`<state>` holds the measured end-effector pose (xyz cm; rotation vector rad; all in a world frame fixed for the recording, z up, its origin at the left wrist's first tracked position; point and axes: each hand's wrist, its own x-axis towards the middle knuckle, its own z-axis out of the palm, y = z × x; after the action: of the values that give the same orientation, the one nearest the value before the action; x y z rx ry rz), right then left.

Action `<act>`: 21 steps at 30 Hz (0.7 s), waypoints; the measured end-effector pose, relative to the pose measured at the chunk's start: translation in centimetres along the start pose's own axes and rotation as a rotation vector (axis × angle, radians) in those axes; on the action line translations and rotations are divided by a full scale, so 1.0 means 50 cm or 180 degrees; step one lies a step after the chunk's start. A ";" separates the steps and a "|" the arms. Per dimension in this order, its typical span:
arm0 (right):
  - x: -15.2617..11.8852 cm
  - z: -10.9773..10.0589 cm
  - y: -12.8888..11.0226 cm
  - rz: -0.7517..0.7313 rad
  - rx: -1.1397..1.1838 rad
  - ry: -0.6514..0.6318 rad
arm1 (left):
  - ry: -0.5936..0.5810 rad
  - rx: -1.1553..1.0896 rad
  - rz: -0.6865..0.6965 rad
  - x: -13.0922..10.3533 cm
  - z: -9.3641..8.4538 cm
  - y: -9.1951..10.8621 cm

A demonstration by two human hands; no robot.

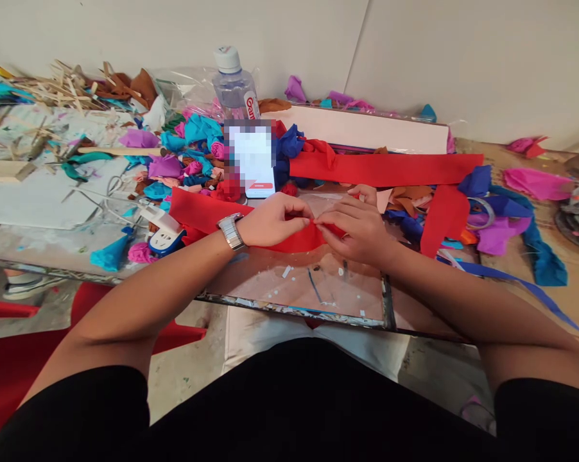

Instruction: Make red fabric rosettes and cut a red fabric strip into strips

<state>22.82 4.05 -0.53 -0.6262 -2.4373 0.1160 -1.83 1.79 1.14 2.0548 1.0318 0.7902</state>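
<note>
A long strip of red fabric (200, 215) runs from the left across the table beneath my hands. My left hand (275, 220), with a metal watch at the wrist, pinches the strip near its right end between thumb and fingers. Close against it, my right hand (354, 228) grips the same red fabric, its fingertips almost touching the left ones. The exact fold between the fingertips is partly hidden. Just behind my hands a phone (253, 160) with a lit screen leans upright, and a clear bottle with a white cap (234, 86) stands behind it.
Another red strip (390, 169) lies behind on the right. Crumpled blue, purple and pink scraps (200, 131) crowd the middle. A white power strip (162, 224) sits at left, beyond it wood sticks (68, 86). A tape roll (482, 213) lies right. The table's edge (294, 308) is near me.
</note>
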 end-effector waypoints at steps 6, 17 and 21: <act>-0.001 0.002 0.002 0.0132 -0.0013 0.0024 | 0.0164 0.0093 0.0042 0.001 0.004 0.000; 0.001 0.002 -0.001 0.0259 -0.0096 0.0035 | 0.0296 0.0107 0.0157 0.000 0.014 -0.004; 0.003 0.004 -0.003 0.0235 0.0035 0.0193 | 0.0347 0.0245 0.0289 -0.004 0.011 0.000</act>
<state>22.52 4.01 -0.59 -0.7050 -2.3545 0.1385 -1.52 1.43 0.77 2.1567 1.0489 0.9310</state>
